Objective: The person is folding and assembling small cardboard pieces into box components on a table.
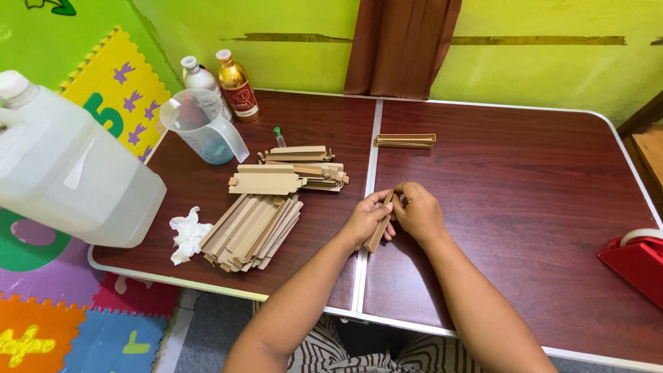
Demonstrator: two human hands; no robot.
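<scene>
Both hands meet at the table's middle seam, left hand [364,220] and right hand [416,211] pinching one flat tan cardboard strip [380,228], with a finished folded box [405,141] far behind and a big unfolded stack [252,231] waiting left.

So, what you can see of me here: both my arms are bare all the way from the bottom edge of the frame, no sleeves in sight. My left hand [366,220] and right hand [418,213] have no gloves, rings, watch or bracelets on them. At the bottom centre I'm wearing some fabric with black and white stripes, partly hidden under the table edge.
</scene>
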